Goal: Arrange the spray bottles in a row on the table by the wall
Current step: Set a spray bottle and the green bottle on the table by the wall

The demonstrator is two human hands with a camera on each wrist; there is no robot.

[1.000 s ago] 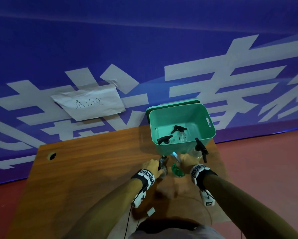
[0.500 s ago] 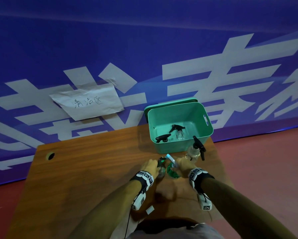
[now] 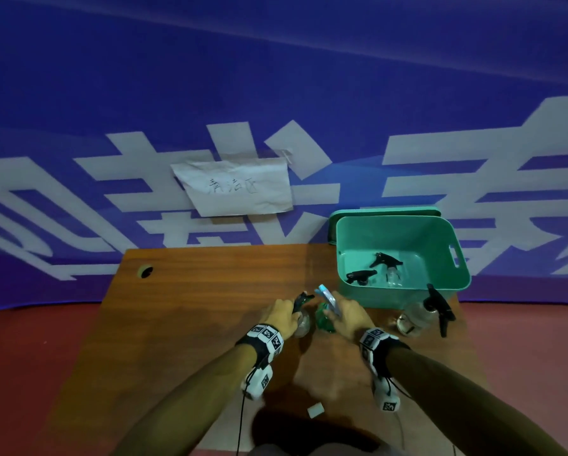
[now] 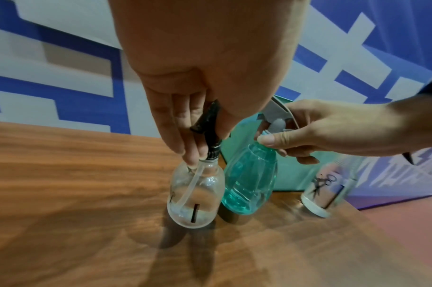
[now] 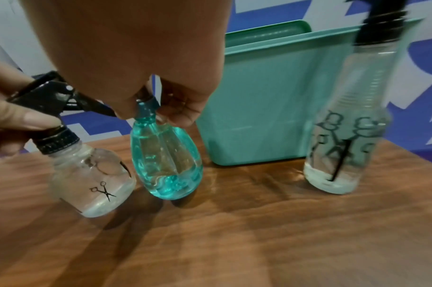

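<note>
My left hand grips the black trigger head of a small round clear spray bottle. Right beside it, my right hand pinches the neck of a teal spray bottle under its grey head. Both bottles hang tilted low over the wooden table; I cannot tell whether they touch it. A taller clear spray bottle with a black head stands alone to the right, in front of the teal bin. Two more black-headed bottles lie inside the bin.
The bin stands at the table's back right against the blue and white wall. A paper sign hangs on the wall above the table. There is a cable hole at the back left and a small white scrap near the front edge.
Both hands have carried their bottles leftward, away from the bin front and the tall clear bottle, which stays put. The head view has swung left.
</note>
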